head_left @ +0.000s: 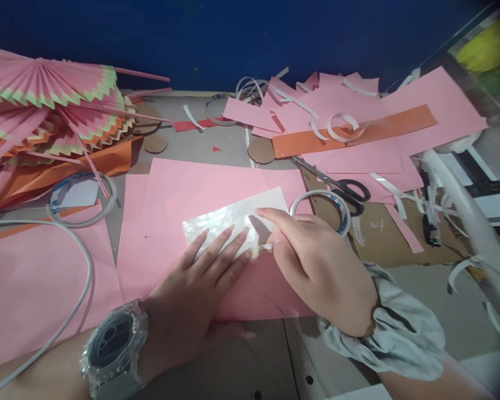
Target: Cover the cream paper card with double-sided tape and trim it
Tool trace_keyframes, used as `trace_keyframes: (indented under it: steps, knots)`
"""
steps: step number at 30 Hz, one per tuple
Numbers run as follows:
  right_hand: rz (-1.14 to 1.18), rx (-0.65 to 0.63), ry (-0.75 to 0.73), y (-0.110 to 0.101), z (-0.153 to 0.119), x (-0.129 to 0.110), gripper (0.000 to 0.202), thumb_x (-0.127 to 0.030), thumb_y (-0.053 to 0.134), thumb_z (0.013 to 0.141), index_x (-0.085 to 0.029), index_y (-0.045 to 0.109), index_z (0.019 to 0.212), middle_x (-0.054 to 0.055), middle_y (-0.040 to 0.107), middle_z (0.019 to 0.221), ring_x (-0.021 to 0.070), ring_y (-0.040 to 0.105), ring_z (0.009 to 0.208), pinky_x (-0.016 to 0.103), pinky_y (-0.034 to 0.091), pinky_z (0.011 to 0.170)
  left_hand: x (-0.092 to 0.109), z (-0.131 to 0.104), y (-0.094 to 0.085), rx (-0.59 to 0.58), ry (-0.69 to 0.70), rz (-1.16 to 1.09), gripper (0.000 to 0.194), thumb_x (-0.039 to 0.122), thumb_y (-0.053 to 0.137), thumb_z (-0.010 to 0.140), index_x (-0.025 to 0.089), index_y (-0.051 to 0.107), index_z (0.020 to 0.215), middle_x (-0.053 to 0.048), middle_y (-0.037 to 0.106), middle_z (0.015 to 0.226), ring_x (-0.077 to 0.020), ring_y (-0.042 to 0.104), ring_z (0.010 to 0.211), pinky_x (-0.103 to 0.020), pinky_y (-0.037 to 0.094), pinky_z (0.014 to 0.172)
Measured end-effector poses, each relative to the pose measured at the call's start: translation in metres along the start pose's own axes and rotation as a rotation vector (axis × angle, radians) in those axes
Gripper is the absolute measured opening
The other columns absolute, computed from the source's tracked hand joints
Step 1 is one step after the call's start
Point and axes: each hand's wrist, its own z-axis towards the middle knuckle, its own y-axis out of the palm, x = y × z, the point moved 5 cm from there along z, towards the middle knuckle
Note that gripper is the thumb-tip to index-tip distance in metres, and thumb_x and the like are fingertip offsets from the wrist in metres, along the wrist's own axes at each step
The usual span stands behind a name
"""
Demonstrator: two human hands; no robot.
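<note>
A glossy white rectangular sheet [225,216] lies at a slant on pink paper [179,183]. My left hand [200,283] rests flat on it with fingers spread, covering its lower left part. At the sheet's lower right edge, my right hand [316,266] pinches the end of a narrow white strip of tape [265,246] with its thumb and fingers. The index finger of that hand reaches over the sheet's right side. Just beyond the right hand, a roll of tape [296,199] lies flat, partly covered by the hand.
Black-handled scissors [345,191] lie beyond the tape roll, near a cutter knife [431,222]. Folded paper fans [45,89] are piled at the left above another tape roll [54,194]. An orange strip [383,125] and pink offcuts [437,111] fill the back right. A white cable [89,266] crosses the left.
</note>
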Motion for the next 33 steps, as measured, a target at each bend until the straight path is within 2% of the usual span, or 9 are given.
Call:
trace_keyframes:
  steps: [6,11,15,19,22,24,28,31,33]
  knots:
    - [0.007,0.038,0.052,-0.003,-0.003,0.002,0.041,-0.021,0.03,0.09,-0.015,0.048,0.126,0.005,0.067,0.072,0.0251,0.062,0.073,0.039,0.048,0.067,0.001,0.0,-0.001,-0.001,0.004,-0.005,0.084,0.069,0.032,0.083,0.012,0.027,0.144,-0.013,0.017,0.153,-0.031,0.012,0.141,-0.049,0.008,0.111]
    - [-0.015,0.11,0.059,-0.007,-0.004,0.002,0.039,-0.02,0.031,0.09,-0.017,0.047,0.126,0.01,0.063,0.117,0.0256,0.064,0.086,0.039,0.05,0.071,0.001,-0.001,-0.001,-0.022,0.0,-0.004,0.083,0.068,0.032,0.084,0.012,0.025,0.144,-0.013,0.015,0.153,-0.0312,0.01,0.141,-0.05,0.007,0.111]
    - [0.08,0.126,0.147,-0.009,-0.005,0.008,0.032,-0.019,0.032,0.092,-0.024,0.051,0.117,0.005,0.066,0.11,0.0231,0.065,0.091,0.036,0.049,0.072,0.001,0.0,-0.002,-0.018,-0.004,-0.001,0.082,0.068,0.032,0.084,0.013,0.026,0.144,-0.012,0.015,0.154,-0.0311,0.01,0.141,-0.049,0.007,0.111]
    - [0.083,0.281,0.142,-0.024,-0.001,0.019,0.027,-0.017,0.034,0.091,-0.022,0.057,0.105,0.005,0.064,0.11,0.0216,0.058,0.105,0.035,0.043,0.089,-0.001,0.002,-0.002,-0.016,-0.01,0.007,0.079,0.066,0.032,0.085,0.013,0.027,0.143,-0.012,0.016,0.153,-0.0305,0.01,0.141,-0.049,0.007,0.112]
    - [0.046,0.348,0.151,-0.033,0.002,0.029,0.025,-0.017,0.035,0.09,-0.022,0.056,0.103,0.006,0.064,0.107,0.022,0.057,0.104,0.035,0.042,0.088,0.0,0.0,-0.001,-0.008,-0.006,0.027,0.078,0.066,0.031,0.085,0.013,0.028,0.143,-0.012,0.017,0.153,-0.0308,0.013,0.14,-0.048,0.009,0.112]
    - [-0.002,0.306,0.174,-0.033,0.004,0.034,0.019,-0.019,0.039,0.089,-0.022,0.056,0.096,0.005,0.065,0.097,0.0226,0.059,0.095,0.035,0.043,0.082,0.003,-0.003,-0.001,-0.005,-0.025,0.058,0.079,0.066,0.031,0.085,0.012,0.031,0.142,-0.014,0.02,0.152,-0.0321,0.016,0.14,-0.049,0.011,0.111]
    - [-0.163,0.077,0.174,-0.02,0.006,0.036,0.01,-0.031,0.053,0.084,-0.021,0.054,0.084,0.004,0.063,0.083,0.0233,0.058,0.081,0.036,0.04,0.075,0.009,-0.014,-0.011,0.016,-0.116,0.173,0.084,0.065,0.034,0.084,0.0,0.037,0.137,-0.023,0.026,0.148,-0.0399,0.022,0.136,-0.053,0.018,0.109]
    - [-0.223,-0.047,0.109,-0.01,0.004,0.034,0.018,-0.039,0.052,0.086,-0.021,0.053,0.085,0.004,0.062,0.088,0.0248,0.056,0.087,0.039,0.036,0.077,0.008,-0.015,-0.023,0.05,-0.146,0.275,0.075,0.056,0.038,0.086,-0.007,0.048,0.125,-0.031,0.036,0.14,-0.0449,0.035,0.128,-0.056,0.015,0.109]
    - [-0.242,-0.086,0.06,-0.007,0.003,0.033,0.014,-0.035,0.048,0.088,-0.021,0.052,0.084,0.004,0.062,0.093,0.0246,0.055,0.093,0.039,0.034,0.078,0.003,-0.011,-0.026,0.08,-0.174,0.285,0.064,0.054,0.039,0.087,-0.002,0.058,0.114,-0.029,0.047,0.132,-0.0431,0.045,0.121,-0.057,0.017,0.108]
